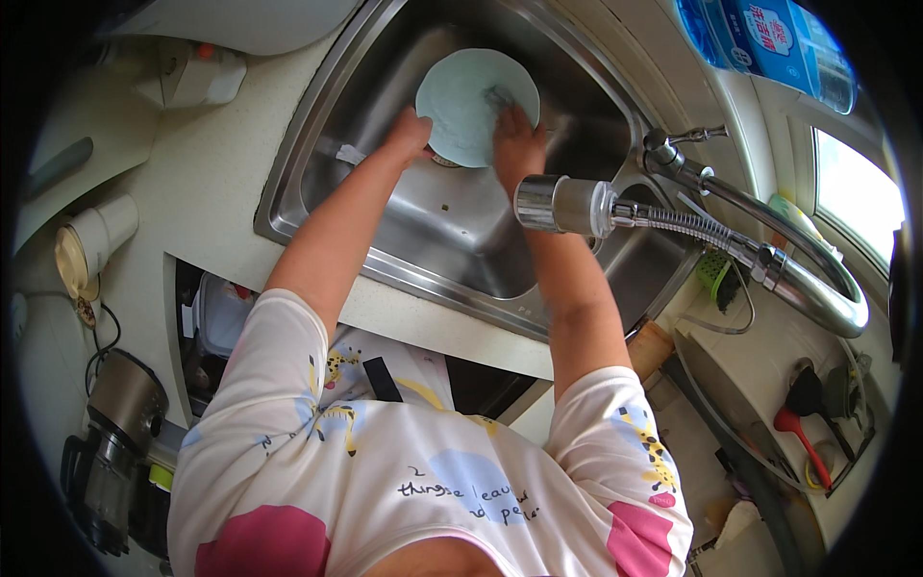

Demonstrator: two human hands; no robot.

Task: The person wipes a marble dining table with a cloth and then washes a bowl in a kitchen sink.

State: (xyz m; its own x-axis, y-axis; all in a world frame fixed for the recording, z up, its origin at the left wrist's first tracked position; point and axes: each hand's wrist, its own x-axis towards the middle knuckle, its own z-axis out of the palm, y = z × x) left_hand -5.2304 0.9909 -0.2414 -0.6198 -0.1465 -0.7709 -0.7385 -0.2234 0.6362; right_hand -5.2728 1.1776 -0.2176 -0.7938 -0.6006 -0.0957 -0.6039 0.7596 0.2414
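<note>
A pale, round plate or shallow bowl (461, 94) is tilted over the stainless steel sink basin (447, 241). My left hand (411, 137) grips its lower left rim. Inside the dish, on its right side, my right hand (520, 141) presses a small grey scouring pad (496, 96) to the surface. The pad is blurred and partly hidden by my fingers. Below the dish, part of the drain strainer (445, 161) shows.
A chrome faucet with a flexible spout (562, 205) hangs over my right forearm. A white scrap (350, 153) lies at the basin's left. A blue detergent bottle (779, 47) stands upper right. Utensils, including a red ladle (800, 440), lie at right; a blender (108, 461) stands lower left.
</note>
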